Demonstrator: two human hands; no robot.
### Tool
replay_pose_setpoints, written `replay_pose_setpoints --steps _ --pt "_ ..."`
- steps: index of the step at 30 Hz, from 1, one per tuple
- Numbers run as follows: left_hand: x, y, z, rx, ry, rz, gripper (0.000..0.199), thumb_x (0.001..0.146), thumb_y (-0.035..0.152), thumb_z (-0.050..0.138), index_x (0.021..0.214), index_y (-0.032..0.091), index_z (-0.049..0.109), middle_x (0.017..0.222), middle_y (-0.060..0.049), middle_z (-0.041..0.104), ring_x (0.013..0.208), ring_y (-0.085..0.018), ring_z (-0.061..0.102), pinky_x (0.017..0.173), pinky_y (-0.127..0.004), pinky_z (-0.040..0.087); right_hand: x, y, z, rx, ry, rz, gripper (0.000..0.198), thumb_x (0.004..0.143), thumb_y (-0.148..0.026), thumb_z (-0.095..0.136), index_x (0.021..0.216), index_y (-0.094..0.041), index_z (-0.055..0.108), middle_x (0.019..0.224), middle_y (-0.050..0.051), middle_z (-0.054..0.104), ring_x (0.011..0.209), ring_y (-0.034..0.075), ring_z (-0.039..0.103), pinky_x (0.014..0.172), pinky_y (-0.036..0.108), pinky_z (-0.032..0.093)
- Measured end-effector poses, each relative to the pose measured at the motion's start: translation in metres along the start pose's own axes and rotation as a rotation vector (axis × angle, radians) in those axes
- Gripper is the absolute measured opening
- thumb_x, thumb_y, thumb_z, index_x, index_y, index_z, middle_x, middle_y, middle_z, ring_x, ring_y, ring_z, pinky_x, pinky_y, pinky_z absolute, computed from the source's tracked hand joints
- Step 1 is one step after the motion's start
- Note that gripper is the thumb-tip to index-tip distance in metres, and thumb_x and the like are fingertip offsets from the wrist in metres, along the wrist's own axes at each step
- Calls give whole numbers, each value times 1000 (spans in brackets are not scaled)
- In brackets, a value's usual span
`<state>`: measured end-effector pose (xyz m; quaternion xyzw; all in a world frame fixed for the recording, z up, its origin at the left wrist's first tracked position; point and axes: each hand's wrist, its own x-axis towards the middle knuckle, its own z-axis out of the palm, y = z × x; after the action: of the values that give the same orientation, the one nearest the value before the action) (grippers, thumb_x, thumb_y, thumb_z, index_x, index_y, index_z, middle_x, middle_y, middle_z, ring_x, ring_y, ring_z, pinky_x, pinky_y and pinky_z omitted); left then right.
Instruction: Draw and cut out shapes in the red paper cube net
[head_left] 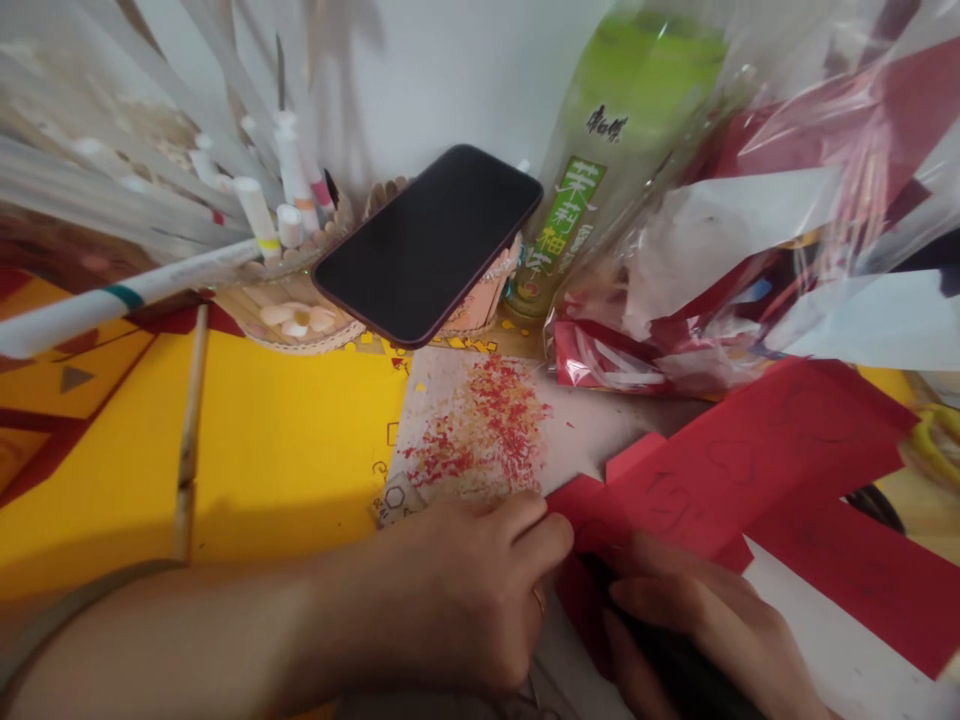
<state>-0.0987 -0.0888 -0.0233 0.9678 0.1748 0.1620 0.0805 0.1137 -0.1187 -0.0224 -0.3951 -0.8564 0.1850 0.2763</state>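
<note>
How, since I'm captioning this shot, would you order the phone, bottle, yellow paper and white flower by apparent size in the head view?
Largest to smallest:
1. Yellow paper, though partly covered
2. Bottle
3. Phone
4. White flower

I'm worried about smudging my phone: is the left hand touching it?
Apart. The head view shows a visible gap: the left hand is lower in the picture than the phone, with red and tan specks between them.
</note>
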Motion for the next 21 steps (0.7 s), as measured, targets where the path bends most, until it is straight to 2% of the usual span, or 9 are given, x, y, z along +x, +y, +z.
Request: replay_pose_setpoints --steps 14,18,21 --pt "0 -1 6 -32 29 -26 17 88 9 51 82 9 67 93 -12 62 78 -22 55 52 -29 52 2 -2 1 -2 46 22 23 77 -5 45 82 -26 41 58 -5 45 44 10 40 40 22 29" --pt "0 -2 4 -26 6 -9 16 87 10 52 79 9 66 95 -13 62 80 -22 55 51 -27 52 -1 -3 -3 37 39 58 22 77 -7 49 84 -26 43 59 -5 48 44 10 45 39 21 34" --pt "-1 -2 4 -13 23 -17 18 88 9 50 82 10 66 93 -11 62 79 -22 55 50 -28 52 -7 -4 -9 55 136 184 18 79 -13 54 87 -27 45 66 -3 57 50 13 55 43 22 45"
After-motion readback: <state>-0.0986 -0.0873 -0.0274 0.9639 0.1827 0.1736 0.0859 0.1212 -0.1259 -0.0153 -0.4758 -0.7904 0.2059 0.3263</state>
